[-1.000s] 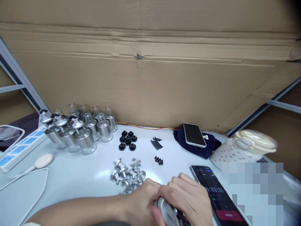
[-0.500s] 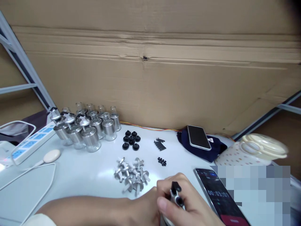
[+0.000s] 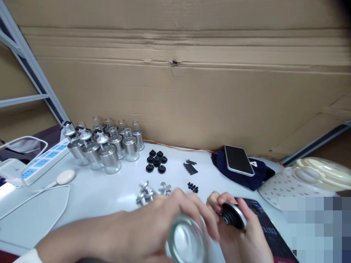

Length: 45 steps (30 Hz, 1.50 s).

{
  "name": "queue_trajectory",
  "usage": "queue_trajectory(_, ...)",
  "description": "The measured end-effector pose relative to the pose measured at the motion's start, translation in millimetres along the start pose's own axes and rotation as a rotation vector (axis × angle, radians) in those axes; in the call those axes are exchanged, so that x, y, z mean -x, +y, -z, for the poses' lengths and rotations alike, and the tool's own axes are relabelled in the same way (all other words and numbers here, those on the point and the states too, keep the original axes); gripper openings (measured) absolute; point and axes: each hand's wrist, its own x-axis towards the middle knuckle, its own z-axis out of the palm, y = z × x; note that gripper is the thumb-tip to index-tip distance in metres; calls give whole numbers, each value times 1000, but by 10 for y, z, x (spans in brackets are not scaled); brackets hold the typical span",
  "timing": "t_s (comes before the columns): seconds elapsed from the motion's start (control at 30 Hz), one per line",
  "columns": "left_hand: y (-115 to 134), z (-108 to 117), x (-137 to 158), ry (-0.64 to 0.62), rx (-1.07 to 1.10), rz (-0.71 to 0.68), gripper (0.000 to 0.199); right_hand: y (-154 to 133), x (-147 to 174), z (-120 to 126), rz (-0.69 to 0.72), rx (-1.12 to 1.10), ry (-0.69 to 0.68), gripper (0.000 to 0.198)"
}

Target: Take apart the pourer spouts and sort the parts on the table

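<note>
My left hand (image 3: 170,215) is wrapped round a glass bottle (image 3: 186,243), tilted so that one round end faces me; motion blurs it. Just to the right, my right hand (image 3: 244,233) pinches a bottle stopper (image 3: 233,216) with a black ribbed plug and a silver disc. The plug points left toward the bottle, apart from it. Behind my left hand lies a pile of silver metal stopper parts (image 3: 148,193), partly covered. Beyond are black rubber plugs (image 3: 156,161), thin black strips (image 3: 190,168) and tiny black caps (image 3: 193,187).
Several steel-sleeved glass bottles (image 3: 131,148) stand at the back left, some with stoppers. A power strip (image 3: 45,162) and a white cable with a round charger (image 3: 65,176) lie left. At right are a phone (image 3: 239,160) on a dark cap, another phone (image 3: 274,226) and a dotted container (image 3: 282,186).
My hands were together at the bottom, the right over a stopper with a black lever. They have come apart: the bottle is tilted in my left hand, the stopper in my right.
</note>
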Motion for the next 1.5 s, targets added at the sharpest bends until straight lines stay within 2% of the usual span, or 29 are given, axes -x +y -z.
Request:
queue_trajectory(0.07,144,209,45,203,-165,11,32,39,7,14,12,65,40,30)
queue_trajectory(0.13,224,436,94,351,-435,91,25,72,30,1,-17,119,100,29)
queue_trajectory(0.17,246,554,120,365,-601,141,24,83,47,-11,-43,141,117,27)
queue_trajectory(0.23,268,788,178,304,-906,259,25,89,80,-40,-85,189,105,25)
queue_trajectory(0.3,267,989,241,233,-1067,386,29,76,106,-65,-87,273,46,24)
queue_trajectory(0.4,230,1186,332,218,-1162,560,33,51,119,-85,-40,401,18,26)
queue_trajectory(0.5,170,1272,392,250,-1217,692,30,50,110,-96,-8,432,44,26)
queue_trajectory(0.67,52,1344,417,261,-1221,761,21,48,57,-114,16,390,-19,24)
queue_trajectory(0.87,-18,1366,369,212,-1276,779,17,-88,-64,-184,16,428,-232,22)
queue_trajectory(1.13,-154,1455,420,184,-1372,789,17,-179,-188,-360,189,470,-279,19)
queue_trajectory(1.23,-126,1407,385,243,-1534,709,21,-206,-286,-363,220,470,-300,16)
queue_trajectory(1.3,-48,1256,318,331,-1552,594,25,-222,-366,-347,231,474,-318,17)
queue_trajectory(1.37,31,1021,221,389,-1376,505,31,-225,-449,-325,228,457,-355,18)
queue_trajectory(1.4,53,891,165,359,-1208,493,33,-218,-489,-314,219,441,-381,18)
queue_trajectory(1.5,-6,569,-17,112,-718,565,46,-161,-593,-291,186,394,-457,19)
